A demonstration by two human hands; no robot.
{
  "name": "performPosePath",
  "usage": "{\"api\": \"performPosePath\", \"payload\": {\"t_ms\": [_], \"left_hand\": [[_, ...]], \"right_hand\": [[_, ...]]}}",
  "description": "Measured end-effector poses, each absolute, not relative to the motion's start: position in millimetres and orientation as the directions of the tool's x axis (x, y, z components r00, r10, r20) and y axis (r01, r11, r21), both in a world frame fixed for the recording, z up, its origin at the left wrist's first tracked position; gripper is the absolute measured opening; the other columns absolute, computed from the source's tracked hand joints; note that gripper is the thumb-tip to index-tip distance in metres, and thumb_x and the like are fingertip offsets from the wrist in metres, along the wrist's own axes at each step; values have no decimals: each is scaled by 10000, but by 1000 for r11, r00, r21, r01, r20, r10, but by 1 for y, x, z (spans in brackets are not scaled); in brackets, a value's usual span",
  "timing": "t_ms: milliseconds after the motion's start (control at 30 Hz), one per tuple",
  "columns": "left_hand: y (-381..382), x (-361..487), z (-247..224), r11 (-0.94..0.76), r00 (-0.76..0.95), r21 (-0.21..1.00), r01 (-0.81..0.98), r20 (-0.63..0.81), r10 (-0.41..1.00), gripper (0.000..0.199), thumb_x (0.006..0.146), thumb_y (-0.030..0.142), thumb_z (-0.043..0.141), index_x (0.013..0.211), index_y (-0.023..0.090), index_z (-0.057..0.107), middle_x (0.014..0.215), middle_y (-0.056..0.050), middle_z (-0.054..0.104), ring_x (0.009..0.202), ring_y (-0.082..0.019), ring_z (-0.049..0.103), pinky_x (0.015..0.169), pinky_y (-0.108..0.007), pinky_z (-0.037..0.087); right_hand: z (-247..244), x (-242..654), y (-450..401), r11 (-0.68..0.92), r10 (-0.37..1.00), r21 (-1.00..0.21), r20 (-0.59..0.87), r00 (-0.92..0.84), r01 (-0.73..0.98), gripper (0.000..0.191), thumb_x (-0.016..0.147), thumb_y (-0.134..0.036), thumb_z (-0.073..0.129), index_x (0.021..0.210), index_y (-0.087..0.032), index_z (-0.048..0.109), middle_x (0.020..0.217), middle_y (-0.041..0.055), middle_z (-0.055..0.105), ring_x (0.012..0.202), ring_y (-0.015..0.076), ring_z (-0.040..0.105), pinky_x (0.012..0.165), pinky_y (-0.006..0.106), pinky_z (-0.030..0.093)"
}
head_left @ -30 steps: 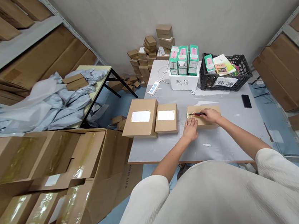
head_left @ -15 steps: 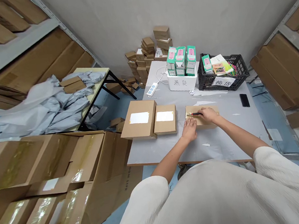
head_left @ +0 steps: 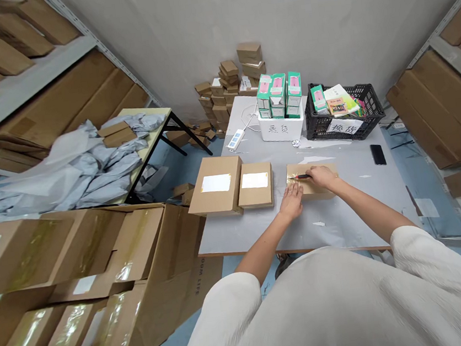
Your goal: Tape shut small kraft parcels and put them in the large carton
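A small brown cardboard box (head_left: 318,190) with shiny clear tape along its top lies on the grey-covered table (head_left: 262,236). In my right hand (head_left: 321,176) is a red and black utility knife (head_left: 303,176), its thin tip pointing left over the tape near the box's left end. Whether the blade is in the tape is too small to tell. My left hand (head_left: 291,200) rests on the front left corner of that box, fingers stretched out. Left of it sit a smaller labelled box (head_left: 256,195) and a bigger labelled box (head_left: 212,198).
At the table's back stand a white bin (head_left: 280,130) of green-and-pink boxes and a black crate (head_left: 368,115). A power strip (head_left: 235,139) and a phone (head_left: 377,154) lie nearby. A big open carton (head_left: 176,246) of taped boxes fills the lower left.
The view has shifted slightly. Both hands and the knife stay in nearly the same place on the box.
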State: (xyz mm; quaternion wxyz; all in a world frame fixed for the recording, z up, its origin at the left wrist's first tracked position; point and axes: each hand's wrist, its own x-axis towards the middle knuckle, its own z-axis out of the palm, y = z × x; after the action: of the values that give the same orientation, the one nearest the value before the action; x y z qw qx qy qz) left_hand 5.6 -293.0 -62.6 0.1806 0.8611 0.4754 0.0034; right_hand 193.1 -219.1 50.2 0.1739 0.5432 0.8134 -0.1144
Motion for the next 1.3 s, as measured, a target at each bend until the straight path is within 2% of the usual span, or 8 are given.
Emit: {"api": "performPosePath", "payload": {"t_ms": [267,633,1033,1167,1300], "left_hand": [[-294,3,-62,-476,544,323,818,-167,822,824,930,207,578,1711,118,333,1826,-211,254,1715,-316,211,1381,-511,199],[-294,4,-60,-466,532,303,831,-190,825,819,952,208,544,1717,46,302,1823,-242,234,1715,-320,210,1382,-487,204],[-295,4,-63,-458,517,298,838,-164,840,878,932,195,562,1749,118,250,1814,-232,270,1707,-335,235,1366,-536,223],[-294,9,-60,-424,480,273,864,-187,857,830,950,203,550,1732,96,294,1813,-236,271,1704,-346,240,1367,-532,216],[-293,15,-58,-393,443,250,885,-195,875,816,960,206,543,1730,85,302,1796,-250,305,1691,-358,274,1364,-551,215]], "right_hand": [[58,192,-222,372,846,24,-421,-329,928,428,1146,-372,418,1321,-194,766,1302,191,758,1131,304,750,965,356,507],[56,205,-220,377,845,50,-427,-322,925,407,1141,-384,460,1301,-200,786,1315,190,762,1170,303,739,958,345,512],[61,268,-226,269,859,81,-470,-201,960,327,1102,-338,534,1248,-223,803,1313,188,759,1164,320,749,956,368,505],[62,287,-229,251,860,111,-482,-168,962,321,1087,-281,527,1246,-213,797,1305,189,758,1169,312,739,949,377,502],[65,306,-233,229,867,108,-474,-152,968,348,1086,-301,516,1285,-211,788,1318,202,755,1201,326,718,962,413,504]]}}
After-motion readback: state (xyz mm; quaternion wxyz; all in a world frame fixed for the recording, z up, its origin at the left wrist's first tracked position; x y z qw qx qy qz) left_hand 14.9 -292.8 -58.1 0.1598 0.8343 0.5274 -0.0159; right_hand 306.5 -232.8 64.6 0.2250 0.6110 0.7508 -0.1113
